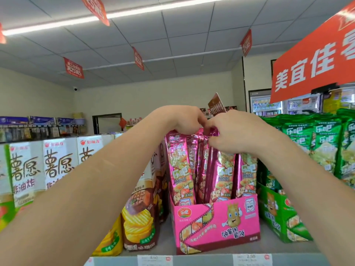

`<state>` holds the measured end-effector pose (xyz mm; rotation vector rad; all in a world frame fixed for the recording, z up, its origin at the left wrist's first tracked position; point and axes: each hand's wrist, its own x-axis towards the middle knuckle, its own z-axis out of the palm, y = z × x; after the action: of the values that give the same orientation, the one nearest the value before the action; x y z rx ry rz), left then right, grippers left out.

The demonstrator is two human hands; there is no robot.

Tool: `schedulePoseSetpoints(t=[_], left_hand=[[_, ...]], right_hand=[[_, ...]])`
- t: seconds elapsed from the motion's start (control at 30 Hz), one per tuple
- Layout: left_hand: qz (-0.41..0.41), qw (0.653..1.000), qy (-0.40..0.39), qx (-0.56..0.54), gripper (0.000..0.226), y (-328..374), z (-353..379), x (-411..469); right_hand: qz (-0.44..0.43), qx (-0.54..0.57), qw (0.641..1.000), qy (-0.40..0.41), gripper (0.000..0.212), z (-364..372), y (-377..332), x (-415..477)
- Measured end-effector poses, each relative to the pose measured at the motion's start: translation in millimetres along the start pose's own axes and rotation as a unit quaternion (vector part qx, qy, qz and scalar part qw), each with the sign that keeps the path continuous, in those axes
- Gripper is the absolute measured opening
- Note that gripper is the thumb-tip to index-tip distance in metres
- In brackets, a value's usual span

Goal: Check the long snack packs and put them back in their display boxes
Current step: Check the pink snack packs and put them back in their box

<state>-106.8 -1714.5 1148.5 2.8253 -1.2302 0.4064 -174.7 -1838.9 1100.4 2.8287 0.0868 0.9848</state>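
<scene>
Both hands are raised over the pink display box (217,225) on the shelf (201,259). The left hand (180,119) and right hand (233,131) meet at the top edges of the upright pink snack packs (180,166), fingers (208,124) pinching the foil tops. Directly below the fingers, the packs stand in the box. The green display box (278,217) sits right of the fingers, brown chip boxes (142,212) to the left.

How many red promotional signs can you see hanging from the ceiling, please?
5: far left edge, top centre-left, left, centre, right. More may lie out of view.
</scene>
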Motion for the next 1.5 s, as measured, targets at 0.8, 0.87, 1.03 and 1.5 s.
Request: schedulePoseSetpoints(t=[0.8,0.87,1.03,1.5], left_hand=[[-0.1,0.973,-0.085,0.19,0.046,2.7,-1.0,38.7],[-0.09,0.973,-0.094,0.191,0.067,2.8,7.5,43.3],[-0.071,0.982,-0.124,0.12,0.059,-0.5,11.3,45.9],[-0.084,0.972,0.141,-0.169,0.029,-1.3,-4.6,19.4]], right_hand=[[-0.029,-0.043,0.998,-0.023,0.047,0.2,10.8,2.8],[-0.023,-0.03,0.999,0.021,0.042,6.0,11.4,1.5],[-0.004,-0.002,1.0,0.029,0.026,12.3,14.5,1.9],[0.002,-0.003,1.0,0.027,0.036,15.3,14.3,2.6]])
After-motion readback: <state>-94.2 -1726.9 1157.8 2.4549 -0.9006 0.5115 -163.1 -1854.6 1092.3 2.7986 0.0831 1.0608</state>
